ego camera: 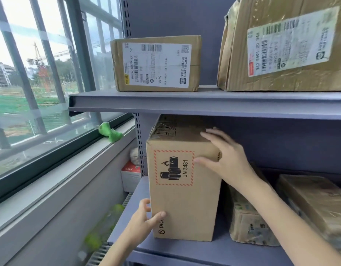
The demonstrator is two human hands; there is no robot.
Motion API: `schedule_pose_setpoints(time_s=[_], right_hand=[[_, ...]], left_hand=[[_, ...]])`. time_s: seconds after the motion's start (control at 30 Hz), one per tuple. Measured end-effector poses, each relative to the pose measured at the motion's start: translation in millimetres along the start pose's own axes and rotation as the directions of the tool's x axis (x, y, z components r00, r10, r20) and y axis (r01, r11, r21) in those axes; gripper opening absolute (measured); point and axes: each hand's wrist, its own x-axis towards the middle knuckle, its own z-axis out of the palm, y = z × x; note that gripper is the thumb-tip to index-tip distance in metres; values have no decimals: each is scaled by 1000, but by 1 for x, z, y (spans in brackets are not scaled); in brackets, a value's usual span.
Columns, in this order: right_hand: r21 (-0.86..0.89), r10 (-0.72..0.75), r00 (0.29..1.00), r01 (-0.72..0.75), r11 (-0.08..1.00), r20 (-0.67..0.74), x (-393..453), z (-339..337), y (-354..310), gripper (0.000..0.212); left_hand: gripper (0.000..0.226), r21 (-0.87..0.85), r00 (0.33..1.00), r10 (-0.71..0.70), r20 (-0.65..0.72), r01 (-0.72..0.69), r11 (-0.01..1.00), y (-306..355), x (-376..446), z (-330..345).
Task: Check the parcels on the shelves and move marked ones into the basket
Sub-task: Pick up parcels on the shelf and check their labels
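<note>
At the centre of the frame we hold an upright cardboard box (185, 189) that stands on the lower shelf (185, 250); its front face bears a red-bordered battery label (174, 167) reading UN 3481. Our left hand (141, 219) grips the box's lower left corner, thumb on the front face and fingers curled round the side. Our right hand (223, 156) lies spread over the upper right edge, fingers straight along the top and thumb on the front, just beside the label. Just right of the box lies a taped parcel (248, 221), and another flat parcel (317, 204) sits at the lower right. On the upper shelf (204, 100) we see a small labelled carton (156, 63) at top centre and a large carton (284, 43) at upper right. A green toy (110, 132) rests on the window sill at left.
</note>
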Motion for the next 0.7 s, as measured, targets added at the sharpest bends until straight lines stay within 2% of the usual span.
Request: schedule_pose_setpoints(time_s=[0.07,0.13,0.2,0.5,0.7], right_hand=[[9,3,1000,-3,1000,-28,-2,3,0,67],[11,4,999,-3,1000,-54,-3,5,1,67],[12,18,997,-17,1000,-75,-5,4,1,67],[-33,27,991,-32,999,-128,-13,-9,8,66],[-4,88,977,-90,996,-193,-23,-22,12,67]], left_hand=[[69,-71,999,-6,49,9,997,-6,3,-2],[96,-184,992,-46,118,67,981,-11,8,-2],[107,-216,982,-59,181,99,971,-14,10,1],[101,-251,973,-78,215,132,959,-9,12,7],[102,-354,984,-53,170,111,929,-7,14,3]])
